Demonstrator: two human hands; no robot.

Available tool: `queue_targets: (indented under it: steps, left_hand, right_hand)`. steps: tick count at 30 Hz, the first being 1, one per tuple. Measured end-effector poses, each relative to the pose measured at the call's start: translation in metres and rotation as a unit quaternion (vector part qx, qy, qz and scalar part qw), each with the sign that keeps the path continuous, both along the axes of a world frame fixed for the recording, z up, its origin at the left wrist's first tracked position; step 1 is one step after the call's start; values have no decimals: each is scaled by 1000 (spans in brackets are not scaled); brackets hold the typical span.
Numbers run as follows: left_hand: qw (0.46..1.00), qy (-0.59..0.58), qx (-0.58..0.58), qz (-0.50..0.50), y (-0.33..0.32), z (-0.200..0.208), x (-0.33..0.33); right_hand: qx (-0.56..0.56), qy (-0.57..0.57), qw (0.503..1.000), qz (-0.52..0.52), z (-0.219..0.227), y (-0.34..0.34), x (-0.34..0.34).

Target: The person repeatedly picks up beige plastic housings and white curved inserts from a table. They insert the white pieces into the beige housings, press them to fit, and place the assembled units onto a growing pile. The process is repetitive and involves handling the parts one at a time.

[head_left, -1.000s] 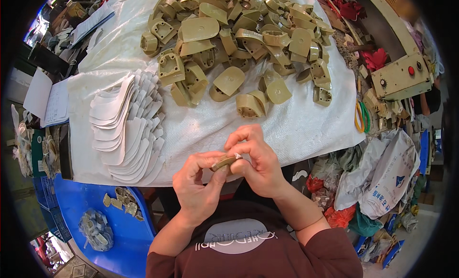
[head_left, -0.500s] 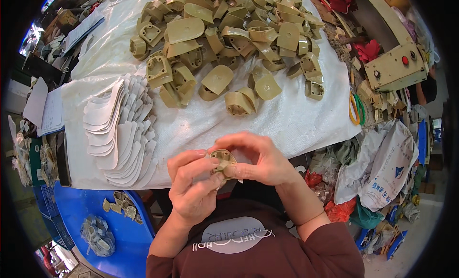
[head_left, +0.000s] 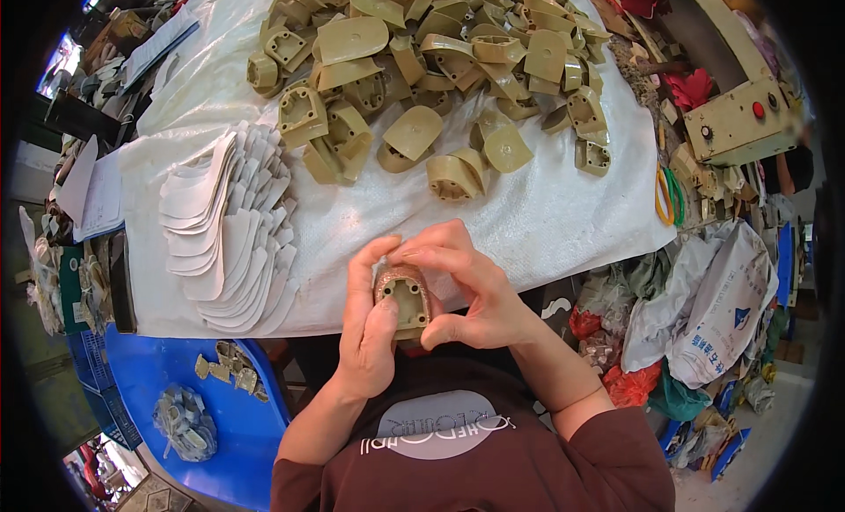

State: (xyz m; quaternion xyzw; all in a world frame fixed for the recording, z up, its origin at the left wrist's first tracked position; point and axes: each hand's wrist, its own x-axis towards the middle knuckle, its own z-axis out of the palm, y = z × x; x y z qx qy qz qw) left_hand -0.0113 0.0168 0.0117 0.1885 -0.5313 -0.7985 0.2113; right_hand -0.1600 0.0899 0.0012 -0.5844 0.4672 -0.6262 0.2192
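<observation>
Both hands meet over my lap, at the near edge of the table, around a tan shoe heel. Its hollow side with screw holes faces up, and a brownish speckled band runs along its curved rim. My left hand grips it, the thumb pressed into the hollow and the fingers round the far left side. My right hand curls about the right side, fingertips on the far rim and thumb by the near right corner. Beyond lies a heap of similar tan heels. To the left, white curved cut pieces overlap in a stack.
A white woven sheet covers the table. At lower left, a blue tub holds small parts and a clear bag. A beige control box with a red button stands at right, above plastic sacks.
The heel has been turned so its hollow faces up squarely and the speckled band shows. My left fingers have shifted from its near face to wrap its left side. The view has moved slightly.
</observation>
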Motion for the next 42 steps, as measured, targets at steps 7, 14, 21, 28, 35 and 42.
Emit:
queue_targets:
  steps: [7,14,21,28,35,42]
  left_hand:
    - [996,63,-10,64,18,-2,-11]
    - [979,5,-133,156,17,-12,-12]
    - [985,54,52,158,15,5,-13]
    - [964,75,187,172,16,10,-21]
    - [965,133,204,102,-6,0,-7]
    - [864,179,463,81,-7,4,-4]
  right_hand:
    - [227,-336,904,139,19,-9,7]
    - [110,-195,973,50,5,-5,23]
    - [84,-131,988,12,3,3,36]
    - [159,-220,961,54,4,3,25]
    - [55,89,988,-114,11,13,6]
    - [19,180,967,-179,8,11,11]
